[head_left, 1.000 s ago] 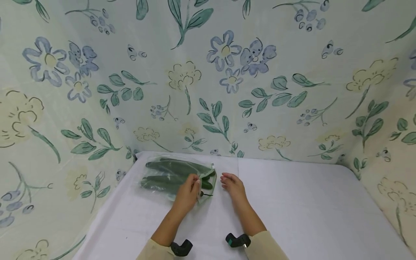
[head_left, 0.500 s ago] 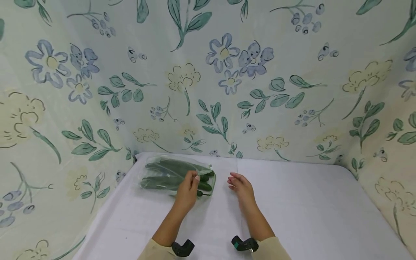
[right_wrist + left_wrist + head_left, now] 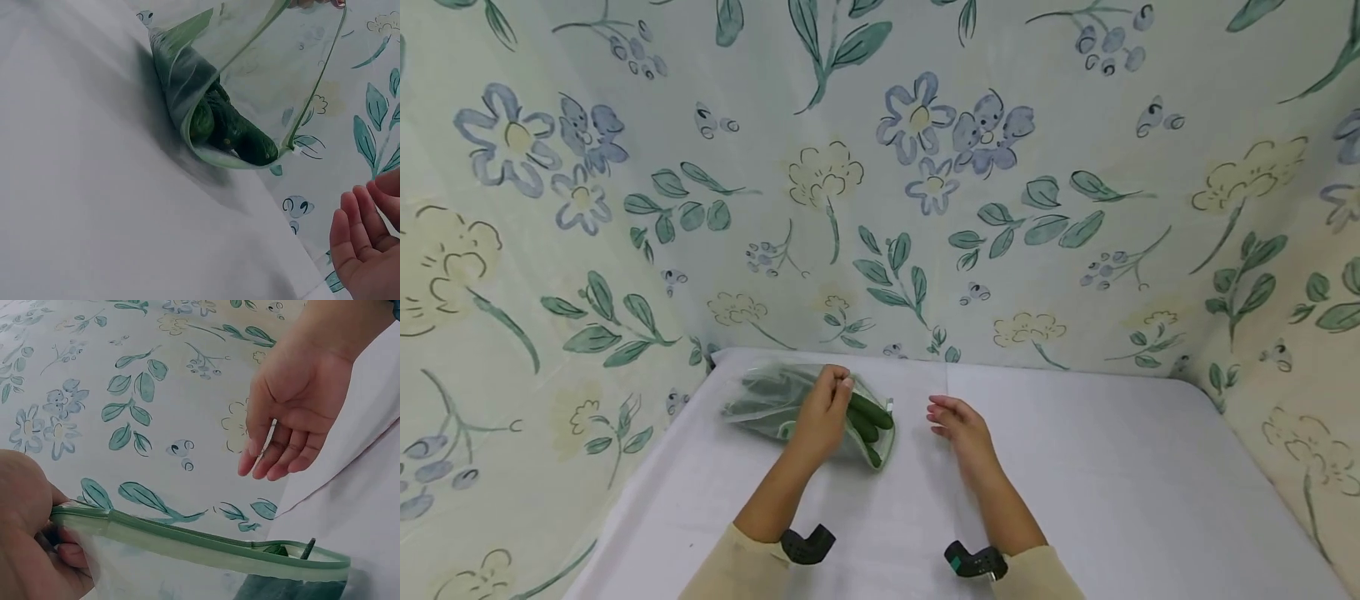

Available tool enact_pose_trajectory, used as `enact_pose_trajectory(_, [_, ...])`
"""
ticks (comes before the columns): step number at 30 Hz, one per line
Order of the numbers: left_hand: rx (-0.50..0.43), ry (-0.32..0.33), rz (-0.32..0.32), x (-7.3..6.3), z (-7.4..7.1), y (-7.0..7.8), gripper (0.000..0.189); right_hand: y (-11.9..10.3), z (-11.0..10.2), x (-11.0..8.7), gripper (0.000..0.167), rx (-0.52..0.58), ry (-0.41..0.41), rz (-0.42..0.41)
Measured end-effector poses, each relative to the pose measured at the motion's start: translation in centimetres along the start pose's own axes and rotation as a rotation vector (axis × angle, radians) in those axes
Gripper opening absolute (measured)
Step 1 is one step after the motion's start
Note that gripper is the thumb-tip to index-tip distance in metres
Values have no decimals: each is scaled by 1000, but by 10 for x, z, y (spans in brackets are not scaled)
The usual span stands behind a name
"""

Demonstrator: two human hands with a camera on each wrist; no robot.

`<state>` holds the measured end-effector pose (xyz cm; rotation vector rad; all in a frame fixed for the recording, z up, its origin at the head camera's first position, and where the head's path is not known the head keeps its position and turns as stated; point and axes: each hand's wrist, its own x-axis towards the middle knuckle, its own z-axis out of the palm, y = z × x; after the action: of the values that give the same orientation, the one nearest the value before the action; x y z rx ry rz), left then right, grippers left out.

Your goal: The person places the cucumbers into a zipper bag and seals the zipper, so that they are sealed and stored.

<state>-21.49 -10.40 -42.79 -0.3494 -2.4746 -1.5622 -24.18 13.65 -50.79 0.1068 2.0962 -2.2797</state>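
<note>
My left hand (image 3: 822,421) pinches the upper rim of a clear zip bag (image 3: 756,404) at the left of the table, lifting it so the mouth gapes toward the right. Inside lie several dark green cucumbers (image 3: 871,411), their ends showing at the opening. A green zip strip (image 3: 187,536) runs along the rim in the left wrist view, with a dark stem (image 3: 308,549) poking up near its far end. My right hand (image 3: 964,433) hovers to the right of the bag, apart from it, fingers loosely bent and holding nothing.
A white cloth (image 3: 1112,467) covers the table. Curtains with a floral print (image 3: 1060,125) stand close behind it and along both sides. A black wrist camera (image 3: 808,544) is strapped on each forearm.
My left hand has raised the rim up and back, so the bag mouth opens wider and more of the cucumbers shows. My right hand has drawn away to the right.
</note>
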Motion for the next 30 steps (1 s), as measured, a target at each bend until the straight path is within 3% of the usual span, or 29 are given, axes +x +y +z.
enact_pose_trajectory(6, [-55,-17,38,7,-13,14,20,-10,5,-2,32,-232,-185,-98])
enact_pose_trajectory(14, [-107,-54,73,10,-25,35,19,-22,8,3,37,-451,-352,-286])
enact_pose_trajectory(22, [-131,-72,91,16,-36,57,21,-41,3,6,17,-659,-216,-444])
enact_pose_trajectory(26, [-135,-83,84,21,-48,70,22,-56,-3,2,14,-641,-195,-560])
enact_pose_trajectory(30, [-134,-87,95,28,-62,81,23,-76,-8,-4,13,-608,-206,-610])
